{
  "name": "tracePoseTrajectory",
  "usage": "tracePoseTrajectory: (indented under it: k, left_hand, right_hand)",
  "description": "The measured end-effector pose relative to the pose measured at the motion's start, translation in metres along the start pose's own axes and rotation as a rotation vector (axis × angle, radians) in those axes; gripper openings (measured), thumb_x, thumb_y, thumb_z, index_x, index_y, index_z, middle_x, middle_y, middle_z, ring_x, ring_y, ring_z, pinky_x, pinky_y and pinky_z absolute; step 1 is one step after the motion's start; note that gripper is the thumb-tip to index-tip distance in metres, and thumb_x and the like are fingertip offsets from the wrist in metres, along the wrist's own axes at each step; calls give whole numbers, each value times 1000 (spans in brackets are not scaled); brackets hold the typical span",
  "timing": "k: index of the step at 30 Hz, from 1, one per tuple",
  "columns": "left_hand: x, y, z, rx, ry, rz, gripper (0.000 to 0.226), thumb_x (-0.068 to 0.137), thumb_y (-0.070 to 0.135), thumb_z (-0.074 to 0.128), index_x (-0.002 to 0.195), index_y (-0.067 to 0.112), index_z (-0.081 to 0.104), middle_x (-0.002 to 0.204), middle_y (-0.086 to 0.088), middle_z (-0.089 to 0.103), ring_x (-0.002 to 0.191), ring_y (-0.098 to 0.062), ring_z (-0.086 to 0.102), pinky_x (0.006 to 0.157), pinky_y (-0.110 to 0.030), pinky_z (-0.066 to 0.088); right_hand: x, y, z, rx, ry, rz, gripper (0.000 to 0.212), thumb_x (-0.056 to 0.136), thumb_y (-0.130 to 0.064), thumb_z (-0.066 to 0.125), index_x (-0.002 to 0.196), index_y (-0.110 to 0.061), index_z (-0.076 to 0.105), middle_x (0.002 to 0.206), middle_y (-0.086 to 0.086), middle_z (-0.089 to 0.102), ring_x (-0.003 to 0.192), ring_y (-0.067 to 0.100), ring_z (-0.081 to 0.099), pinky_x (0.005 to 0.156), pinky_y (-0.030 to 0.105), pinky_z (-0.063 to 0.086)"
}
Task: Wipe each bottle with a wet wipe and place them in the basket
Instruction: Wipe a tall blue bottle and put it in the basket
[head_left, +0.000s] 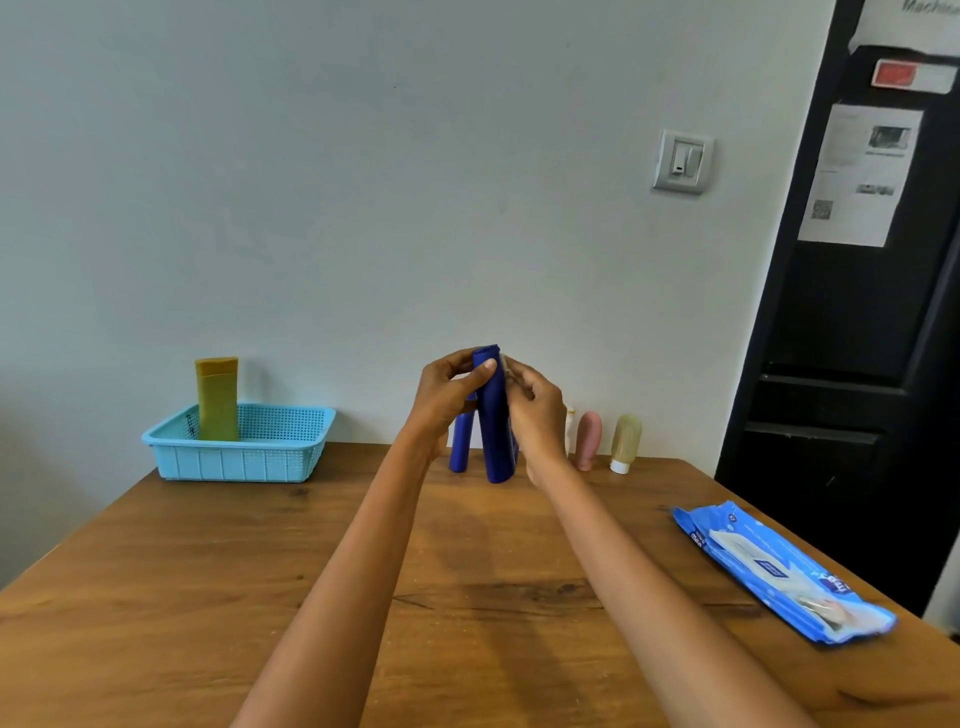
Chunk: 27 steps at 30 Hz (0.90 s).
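A dark blue bottle is held upright above the table's far middle. My left hand grips its upper part, thumb across the front. Against the bottle's right side my right hand holds a crumpled wet wipe, mostly hidden by the fingers. A yellow bottle stands in the light blue basket at the far left. Behind my hands, a second blue bottle, a white bottle, a pink bottle and a beige bottle stand along the wall.
A blue pack of wet wipes lies near the right edge of the wooden table. A black door with papers on it stands at the far right. The wall runs just behind the table's far edge.
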<state>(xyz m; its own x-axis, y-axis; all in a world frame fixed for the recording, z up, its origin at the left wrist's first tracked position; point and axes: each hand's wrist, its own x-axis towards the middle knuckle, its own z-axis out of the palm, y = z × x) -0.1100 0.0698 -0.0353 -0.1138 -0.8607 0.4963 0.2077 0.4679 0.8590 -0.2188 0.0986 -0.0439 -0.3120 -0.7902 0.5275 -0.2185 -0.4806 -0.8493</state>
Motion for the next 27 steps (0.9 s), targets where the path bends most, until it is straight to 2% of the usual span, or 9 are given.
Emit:
tracePoseTrajectory:
  k: [2,4,8,11,14,17,20,22,27]
  left_hand:
    - [1,1,-1,-24,10,-14,24,89,20,63,112,15,63,106,-7,68,96,-19,66,78,-33,57]
    - [1,2,-4,-56,35,-27,23,89,20,63,111,14,63,100,-5,69,91,-16,66,75,-31,57]
    - [2,1,-8,-94,67,-45,22,88,17,64,110,12,61,94,-2,69,86,-14,66,71,-28,58]
    - [1,0,-2,-68,11,-65,23,88,17,64,110,12,62,93,-1,70,84,-13,68,71,-28,58]
    - [0,-2,2,-88,22,-61,23,88,16,64,110,12,63,92,-1,71,81,-10,69,68,-26,57]
    - [3,-3,-1,-102,68,-53,26,88,18,65,112,9,64,96,-4,71,87,-15,69,74,-30,58]
    - [3,-4,-3,-112,49,-59,26,89,19,63,112,7,64,95,-7,71,85,-17,69,73,-29,57]
    - [2,-5,-3,-97,14,-75,26,90,20,62,112,6,64,95,-8,71,86,-19,68,74,-31,56]
    - [2,-8,-9,-115,-69,-110,29,92,17,59,117,4,62,101,-10,68,91,-20,65,76,-34,55]
  right_hand:
    - [-6,5,3,-58,19,-103,30,98,-18,47,125,-22,60,117,-12,62,100,1,58,85,18,50]
    - [-12,13,-2,-91,24,-184,27,97,-20,51,120,-19,64,109,-13,64,89,-5,59,76,9,48]
    - [-9,23,-13,-207,27,-193,25,95,-16,54,116,-12,66,110,0,69,99,10,63,68,4,46]
    - [-3,9,-9,-156,-3,-172,29,97,-15,49,124,-14,61,122,-1,64,110,10,59,76,5,45]
    - [-4,-1,-3,-125,21,-228,28,97,-20,51,121,-17,63,118,-3,66,102,2,58,81,12,47]
    - [-13,6,-3,-177,25,-381,26,95,-19,54,118,-16,66,110,-3,69,100,4,60,80,14,48]
    - [-17,19,-1,-239,-19,-512,31,95,-19,52,125,-14,61,118,-2,66,109,7,56,88,14,48]
    - [-12,20,3,-208,-16,-455,34,97,-21,49,129,-16,57,124,-3,63,112,6,55,91,17,48]
    - [6,4,-4,55,-132,20,31,99,-20,47,127,-19,58,124,-3,62,111,15,59,86,24,52]
